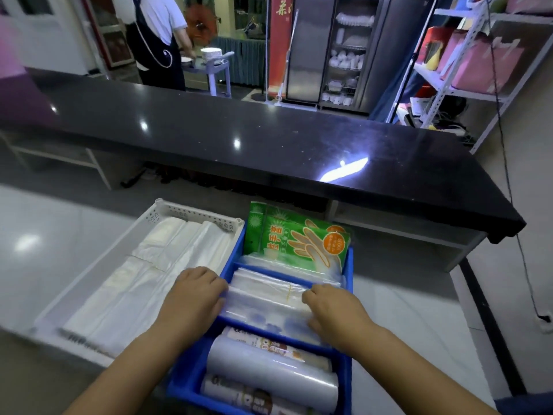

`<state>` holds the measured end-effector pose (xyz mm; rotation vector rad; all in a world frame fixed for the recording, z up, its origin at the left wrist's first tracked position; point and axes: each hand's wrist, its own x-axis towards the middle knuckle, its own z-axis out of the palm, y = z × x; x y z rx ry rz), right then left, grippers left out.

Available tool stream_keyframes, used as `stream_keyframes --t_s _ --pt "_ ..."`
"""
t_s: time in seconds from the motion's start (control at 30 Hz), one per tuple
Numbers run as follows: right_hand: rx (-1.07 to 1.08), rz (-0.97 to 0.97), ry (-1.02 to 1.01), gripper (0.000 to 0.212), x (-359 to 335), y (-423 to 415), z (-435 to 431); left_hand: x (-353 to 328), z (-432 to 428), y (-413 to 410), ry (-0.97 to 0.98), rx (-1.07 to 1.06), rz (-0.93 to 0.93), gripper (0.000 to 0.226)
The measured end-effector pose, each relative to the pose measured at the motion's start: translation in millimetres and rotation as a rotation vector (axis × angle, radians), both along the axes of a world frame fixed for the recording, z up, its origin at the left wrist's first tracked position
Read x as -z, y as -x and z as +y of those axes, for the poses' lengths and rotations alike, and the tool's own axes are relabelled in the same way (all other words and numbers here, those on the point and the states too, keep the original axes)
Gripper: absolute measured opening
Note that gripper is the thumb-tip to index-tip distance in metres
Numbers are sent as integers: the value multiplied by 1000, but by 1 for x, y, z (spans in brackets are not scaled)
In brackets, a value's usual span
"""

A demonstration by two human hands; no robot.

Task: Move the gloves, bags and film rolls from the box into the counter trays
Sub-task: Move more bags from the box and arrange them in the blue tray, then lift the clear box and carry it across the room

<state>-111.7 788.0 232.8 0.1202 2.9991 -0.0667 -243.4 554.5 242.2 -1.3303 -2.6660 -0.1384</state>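
A blue divided tray [348,265] sits on the white counter. Its far compartment holds green glove packets [296,235] standing upright. The middle compartment holds a stack of clear plastic bags [263,295]. My left hand [191,298] presses on the left end of that stack and my right hand [332,307] on its right end, fingers curled over the bags. The near compartment holds film rolls [269,369] lying side by side. To the left, a white perforated tray [191,211] holds flat white bags [134,280].
A long black countertop [239,130] runs across behind the trays. Beyond it a person in a dark apron [155,40] stands at a cart with stacked plates. Metal shelving [466,64] with pink boxes stands at the right. A black cable [508,175] hangs down the right wall.
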Motion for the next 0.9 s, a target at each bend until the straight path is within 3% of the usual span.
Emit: stream_keyframes --t_s 0.17,0.5,0.9 --pt "-114 102 120 23 -7 23 -20 -7 -58 -26 -176 -280 -105 7" --pt "-313 187 220 17 -22 42 -139 4 -222 -84 -237 -732 -305 10" --pt "-363 146 273 12 16 22 -378 50 -426 -135 -239 -763 -380 9"
